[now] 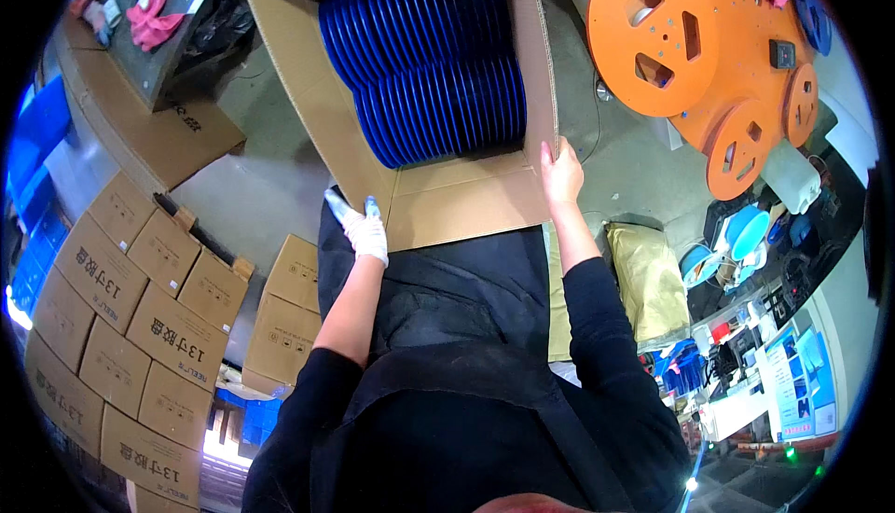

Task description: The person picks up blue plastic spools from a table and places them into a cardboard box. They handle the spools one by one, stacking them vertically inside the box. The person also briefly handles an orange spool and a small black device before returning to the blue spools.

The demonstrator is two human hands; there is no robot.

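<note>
A person in black sleeves and a dark apron bends over an open cardboard box (438,201) packed with two rows of upright blue discs (438,103), the box lying straight ahead on the grey floor. The right hand (561,170), bare, reaches forward with the arm nearly straight and its grip pinches the near end of the box's right flap, fingers curled over the cardboard edge. The left hand (362,226), in a white glove, is held lower with the elbow bent, resting at the near left corner of the box where the side flap meets the front flap; whether its grip is pressed together or spread cannot be told. Stacked sealed cartons (140,308) stand near on the left, large orange reels (690,47) lie far right, and a yellowish sack (648,280) sits just right of the right forearm
</note>
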